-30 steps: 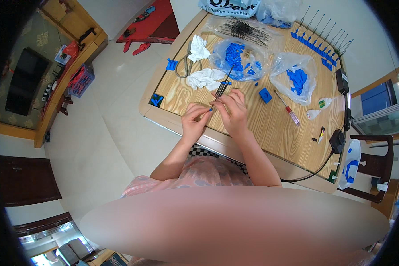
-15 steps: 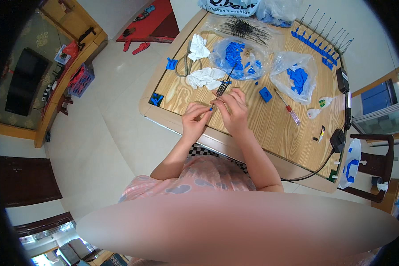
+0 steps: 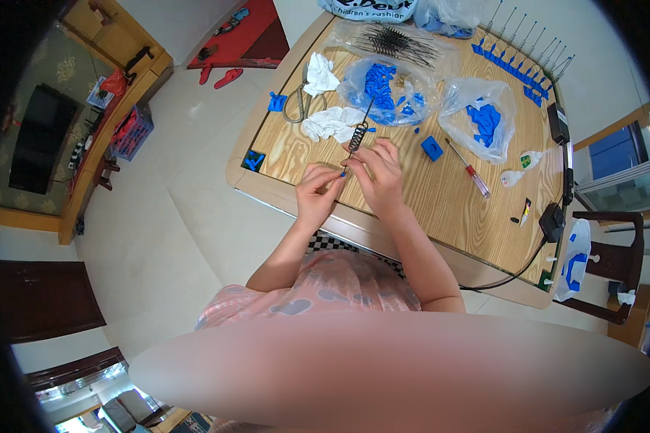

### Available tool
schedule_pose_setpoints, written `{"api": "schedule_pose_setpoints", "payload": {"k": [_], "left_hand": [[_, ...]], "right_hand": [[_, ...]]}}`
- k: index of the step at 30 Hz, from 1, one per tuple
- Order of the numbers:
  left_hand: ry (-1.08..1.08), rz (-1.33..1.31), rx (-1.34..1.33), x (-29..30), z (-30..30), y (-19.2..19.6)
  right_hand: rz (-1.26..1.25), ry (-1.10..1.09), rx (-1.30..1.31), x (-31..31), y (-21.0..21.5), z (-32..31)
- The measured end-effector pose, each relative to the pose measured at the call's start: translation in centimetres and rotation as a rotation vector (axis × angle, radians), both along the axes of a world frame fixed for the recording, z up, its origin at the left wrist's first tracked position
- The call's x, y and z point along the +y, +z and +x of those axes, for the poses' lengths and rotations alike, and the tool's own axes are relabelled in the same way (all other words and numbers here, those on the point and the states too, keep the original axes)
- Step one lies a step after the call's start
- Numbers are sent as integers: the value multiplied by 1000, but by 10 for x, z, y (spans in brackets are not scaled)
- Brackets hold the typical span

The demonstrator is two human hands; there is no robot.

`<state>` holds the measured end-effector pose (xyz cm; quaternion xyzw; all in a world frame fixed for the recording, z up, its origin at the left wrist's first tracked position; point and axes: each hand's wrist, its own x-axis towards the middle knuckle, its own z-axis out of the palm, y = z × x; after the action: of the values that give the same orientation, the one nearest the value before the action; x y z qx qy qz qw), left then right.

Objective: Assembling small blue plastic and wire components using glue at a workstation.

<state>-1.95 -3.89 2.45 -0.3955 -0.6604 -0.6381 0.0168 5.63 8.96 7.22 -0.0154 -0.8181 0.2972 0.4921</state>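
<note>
A thin black rod with a coiled spring section (image 3: 358, 136) slants up and away from my hands over the near part of the table. The fingers of my right hand (image 3: 380, 173) are pinched around its lower end, just below the coil. My left hand (image 3: 318, 189) is closed at a small blue tip (image 3: 344, 174) on the rod's near end, thumb and forefinger together. Beyond the coil lies an open clear bag of small blue pieces (image 3: 380, 86). White crumpled cloths (image 3: 332, 123) lie left of the rod, beside scissors (image 3: 301, 103).
A blue block (image 3: 432, 149), a screwdriver (image 3: 471, 172) and a bag with blue pieces (image 3: 484, 124) lie to the right. Black coiled rods (image 3: 401, 46) are piled at the back. More stand upright in a blue strip (image 3: 509, 70). Small white bottles (image 3: 511, 178) and a black adapter (image 3: 552, 222) sit near the right edge.
The view has shifted slightly. Both hands keep their pinch at the rod's near end, with only small finger movement; the rod stands at nearly the same slant.
</note>
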Motion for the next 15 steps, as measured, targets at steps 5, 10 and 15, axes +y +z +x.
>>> {"api": "schedule_pose_setpoints", "payload": {"k": [5,10,15], "left_hand": [[-4,-12,28,0,0,2],[-6,1,1,1,0,1],[1,-8,18,1,0,-1]], "right_hand": [[7,3,-17,1,0,1],[11,19,1,1,-1,-1],[12,19,25,3,-3,-1]]}}
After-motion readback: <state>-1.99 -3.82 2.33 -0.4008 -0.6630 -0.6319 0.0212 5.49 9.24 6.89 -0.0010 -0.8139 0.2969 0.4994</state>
